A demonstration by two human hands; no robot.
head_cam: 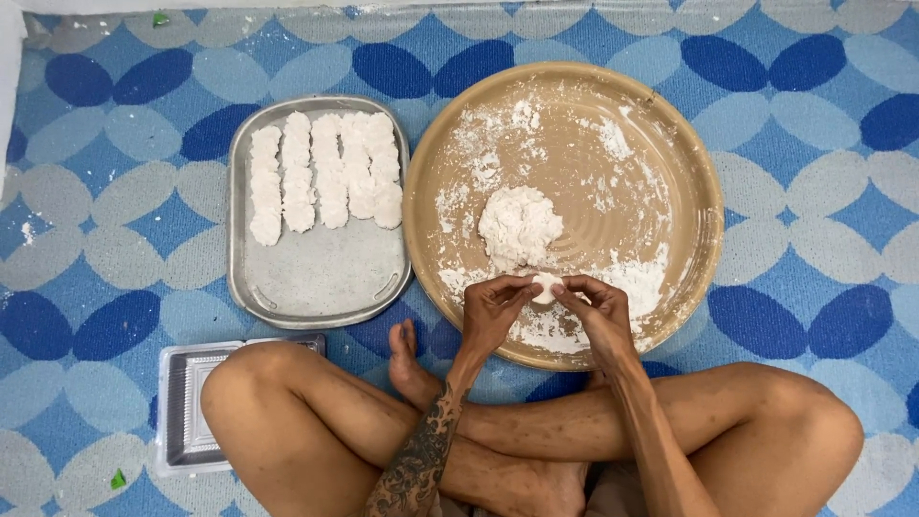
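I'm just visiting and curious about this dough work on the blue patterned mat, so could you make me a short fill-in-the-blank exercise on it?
1. The left hand and right hand pinch a small white dough piece over the round ____ basin.
2. The large white dough lump lies in the ____ of that basin.
3. The shaped white dough pieces lie in ____ rows on the rectangular metal tray.
4. The clear plastic container lies beside the person's ____ knee.

Missing words: tan; middle; five; left

We see a dull brushed metal tray (pixel 321 278) holding matt, floury dough pieces (pixel 325 172), a smooth tan plastic-looking basin (pixel 689 191) dusted with powdery flour, a clear glossy plastic container (pixel 187 402), and a printed mat (pixel 814 96) with faint sheen.
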